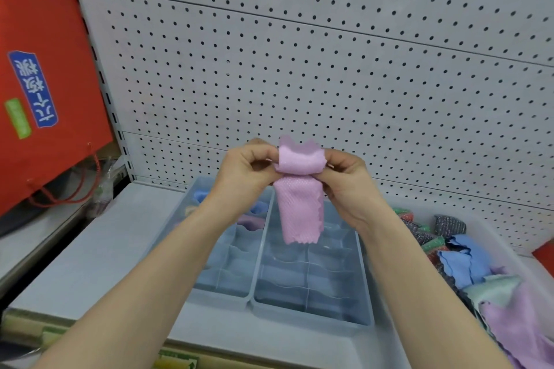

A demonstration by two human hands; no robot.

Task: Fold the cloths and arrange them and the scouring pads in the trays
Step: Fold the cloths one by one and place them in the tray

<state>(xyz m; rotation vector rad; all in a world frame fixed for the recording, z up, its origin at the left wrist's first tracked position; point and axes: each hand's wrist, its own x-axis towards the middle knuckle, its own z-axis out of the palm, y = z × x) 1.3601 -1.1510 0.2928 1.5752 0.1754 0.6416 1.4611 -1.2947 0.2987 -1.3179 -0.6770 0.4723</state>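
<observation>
Both hands are raised in front of the grey pegboard (299, 54), above the two divided trays, working one pink mesh cloth (299, 189). The left hand (248, 168) pinches the cloth's upper left edge, fingers curled and closed on the fabric; the right hand (344, 174) grips the upper right edge the same way. Between them the top of the cloth is rolled or doubled over into a thick band, and the rest hangs down as a narrow strip with a scalloped hem, dangling just above the right-hand tray (311, 287). Holding it in the air seems meant to let gravity straighten the free end while the fingers turn the fold, so this looks like the middle of a fold, not a placement. The right-hand tray's compartments, directly below the cloth, appear unfilled. The left-hand tray (221, 275), touching it on the left, already holds a few rolled cloths, blue and pinkish, in its far cells, partly hidden behind the left wrist. Right of the trays, a pale bin (491, 237) holds the remaining supply: dark scouring pads (449, 225) with green and red trim at the far end, then a blue cloth (461, 260) and a lilac cloth (515, 326) nearer the camera. Much of the task still seems ahead. Left of the trays, well apart, leans a red bag (45, 69).
</observation>
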